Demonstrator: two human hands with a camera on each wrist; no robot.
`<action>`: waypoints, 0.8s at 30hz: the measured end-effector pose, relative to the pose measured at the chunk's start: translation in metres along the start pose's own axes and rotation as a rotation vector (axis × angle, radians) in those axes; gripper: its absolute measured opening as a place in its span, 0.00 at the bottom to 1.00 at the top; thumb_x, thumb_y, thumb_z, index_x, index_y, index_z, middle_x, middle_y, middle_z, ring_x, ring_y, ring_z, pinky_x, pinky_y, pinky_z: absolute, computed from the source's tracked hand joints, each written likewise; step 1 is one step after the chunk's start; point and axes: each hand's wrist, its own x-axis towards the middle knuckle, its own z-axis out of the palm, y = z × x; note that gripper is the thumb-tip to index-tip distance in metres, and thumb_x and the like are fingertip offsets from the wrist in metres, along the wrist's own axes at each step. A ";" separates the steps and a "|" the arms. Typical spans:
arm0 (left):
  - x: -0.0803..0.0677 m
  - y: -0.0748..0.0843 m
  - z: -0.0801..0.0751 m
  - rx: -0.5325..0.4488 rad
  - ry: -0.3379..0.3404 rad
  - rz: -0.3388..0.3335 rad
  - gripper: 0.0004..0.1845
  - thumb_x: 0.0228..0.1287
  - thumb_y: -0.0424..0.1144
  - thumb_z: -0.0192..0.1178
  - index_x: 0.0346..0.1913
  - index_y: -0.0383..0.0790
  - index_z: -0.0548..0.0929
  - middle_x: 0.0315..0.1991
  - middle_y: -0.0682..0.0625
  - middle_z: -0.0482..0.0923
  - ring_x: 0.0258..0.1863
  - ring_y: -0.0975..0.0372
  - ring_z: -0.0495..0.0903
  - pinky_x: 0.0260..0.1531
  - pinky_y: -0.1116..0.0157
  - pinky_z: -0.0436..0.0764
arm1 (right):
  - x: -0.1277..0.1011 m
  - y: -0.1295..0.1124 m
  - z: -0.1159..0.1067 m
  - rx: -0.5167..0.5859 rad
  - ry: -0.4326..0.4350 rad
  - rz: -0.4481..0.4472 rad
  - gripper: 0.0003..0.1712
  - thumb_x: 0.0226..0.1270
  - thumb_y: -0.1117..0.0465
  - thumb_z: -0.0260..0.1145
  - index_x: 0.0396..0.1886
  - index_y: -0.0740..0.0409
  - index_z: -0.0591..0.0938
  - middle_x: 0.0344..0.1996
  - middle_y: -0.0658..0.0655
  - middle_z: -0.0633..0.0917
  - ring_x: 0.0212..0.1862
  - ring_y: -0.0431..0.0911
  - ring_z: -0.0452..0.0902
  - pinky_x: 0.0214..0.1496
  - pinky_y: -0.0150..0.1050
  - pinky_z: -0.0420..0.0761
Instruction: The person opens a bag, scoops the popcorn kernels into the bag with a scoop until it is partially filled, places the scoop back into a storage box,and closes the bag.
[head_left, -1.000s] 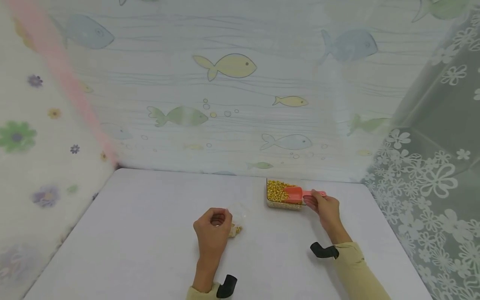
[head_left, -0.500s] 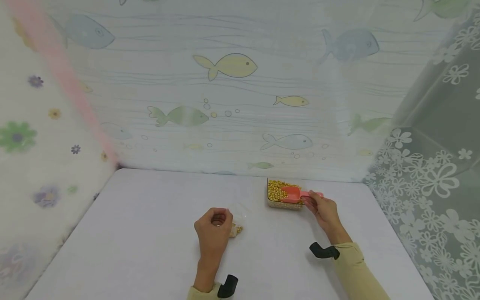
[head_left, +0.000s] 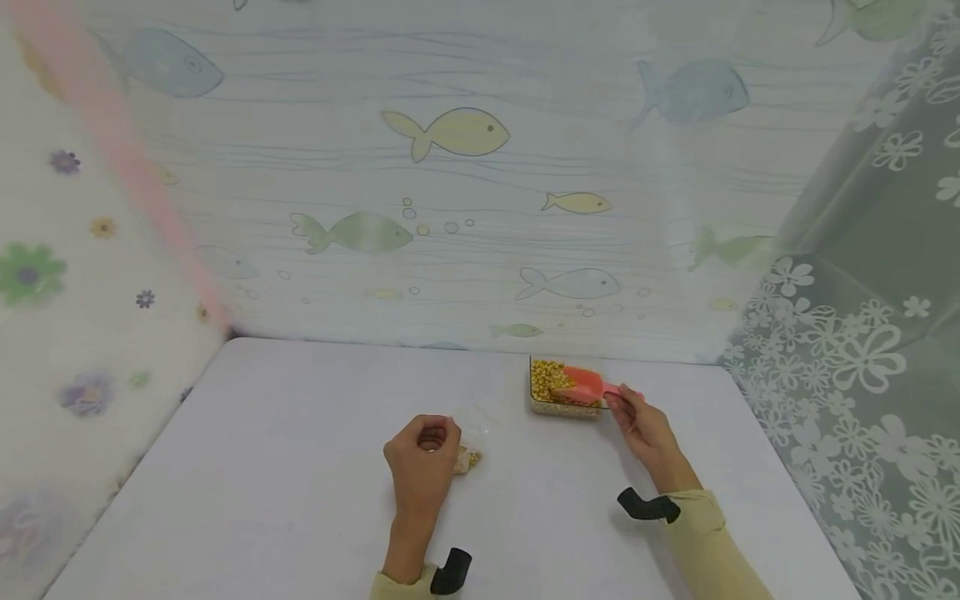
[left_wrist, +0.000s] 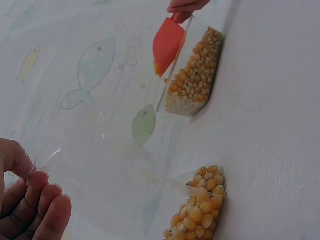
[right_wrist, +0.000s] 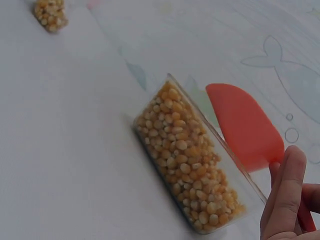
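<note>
My left hand (head_left: 423, 458) pinches the top edge of a clear plastic bag (left_wrist: 105, 160) between thumb and index finger. Corn kernels (left_wrist: 197, 217) fill the bag's bottom, which rests on the table. At the back right, a clear rectangular container (head_left: 562, 410) holds many more kernels, seen through its wall. My right hand (head_left: 648, 437) grips the handle of a red scoop (right_wrist: 245, 125). The scoop's blade is tilted at the container's rim, over the kernels in the head view. In the left wrist view, some yellow kernels show at the blade's lip.
The white table (head_left: 285, 483) carries the bag and the container. A fish-print curtain (head_left: 450, 250) hangs right behind its far edge, close behind the container. Flower-print sheets stand along the left and right sides.
The scoop, lying flatter in the kernels before, has moved a little left and tilted, its near end lower. My left hand keeps its pinch on the bag and stays in place.
</note>
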 end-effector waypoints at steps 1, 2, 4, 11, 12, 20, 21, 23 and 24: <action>0.000 -0.003 0.000 0.002 -0.002 -0.003 0.06 0.55 0.19 0.66 0.26 0.30 0.85 0.18 0.46 0.81 0.17 0.63 0.78 0.21 0.74 0.79 | 0.000 0.001 0.000 0.017 -0.001 0.005 0.13 0.79 0.62 0.58 0.33 0.56 0.85 0.28 0.53 0.89 0.35 0.38 0.87 0.45 0.25 0.83; -0.001 -0.007 0.001 -0.002 -0.005 -0.015 0.06 0.55 0.19 0.67 0.26 0.31 0.85 0.18 0.46 0.81 0.17 0.63 0.78 0.21 0.74 0.79 | 0.001 0.001 -0.001 0.034 -0.005 0.010 0.13 0.79 0.62 0.58 0.33 0.56 0.85 0.29 0.53 0.89 0.35 0.38 0.88 0.46 0.25 0.83; -0.001 -0.015 0.002 -0.007 -0.009 -0.033 0.07 0.55 0.20 0.67 0.26 0.33 0.86 0.18 0.47 0.81 0.17 0.63 0.78 0.22 0.73 0.80 | 0.001 0.002 -0.001 0.067 -0.005 0.019 0.12 0.79 0.61 0.58 0.34 0.56 0.84 0.30 0.54 0.90 0.36 0.39 0.88 0.46 0.25 0.83; -0.003 -0.024 0.001 -0.044 -0.027 -0.022 0.07 0.58 0.24 0.68 0.27 0.38 0.87 0.19 0.51 0.81 0.18 0.65 0.79 0.23 0.73 0.80 | 0.000 0.005 -0.002 0.130 -0.036 0.023 0.12 0.78 0.60 0.58 0.35 0.57 0.85 0.31 0.55 0.90 0.37 0.39 0.88 0.46 0.25 0.83; -0.002 -0.024 0.001 -0.045 -0.029 -0.018 0.07 0.58 0.24 0.68 0.27 0.38 0.87 0.19 0.51 0.81 0.18 0.65 0.79 0.23 0.73 0.80 | -0.001 0.006 -0.002 0.133 -0.046 0.020 0.12 0.78 0.60 0.58 0.35 0.57 0.85 0.31 0.55 0.90 0.37 0.39 0.88 0.46 0.25 0.83; -0.002 -0.025 0.000 -0.033 -0.032 -0.017 0.08 0.57 0.23 0.67 0.26 0.37 0.87 0.18 0.52 0.81 0.17 0.66 0.79 0.22 0.73 0.80 | -0.007 0.009 0.003 0.135 -0.129 0.005 0.15 0.80 0.59 0.55 0.35 0.57 0.84 0.30 0.56 0.90 0.35 0.39 0.88 0.43 0.26 0.84; -0.002 -0.025 0.000 -0.032 -0.031 -0.016 0.08 0.57 0.23 0.67 0.26 0.37 0.87 0.18 0.52 0.81 0.17 0.66 0.79 0.22 0.72 0.80 | -0.007 0.009 0.004 0.131 -0.131 0.003 0.15 0.81 0.59 0.55 0.35 0.57 0.84 0.30 0.56 0.90 0.34 0.39 0.88 0.43 0.25 0.84; -0.002 -0.025 0.000 -0.030 -0.029 -0.014 0.08 0.57 0.23 0.67 0.26 0.37 0.87 0.18 0.51 0.81 0.17 0.66 0.79 0.22 0.72 0.80 | -0.010 0.010 0.006 0.127 -0.138 0.000 0.15 0.81 0.59 0.54 0.35 0.58 0.84 0.30 0.56 0.90 0.34 0.39 0.88 0.42 0.25 0.84; -0.002 -0.025 0.000 -0.030 -0.028 -0.015 0.07 0.57 0.23 0.67 0.26 0.37 0.87 0.18 0.51 0.81 0.17 0.65 0.79 0.22 0.72 0.80 | -0.011 0.010 0.008 0.124 -0.143 -0.003 0.16 0.81 0.59 0.54 0.35 0.58 0.84 0.29 0.55 0.90 0.33 0.39 0.88 0.42 0.25 0.84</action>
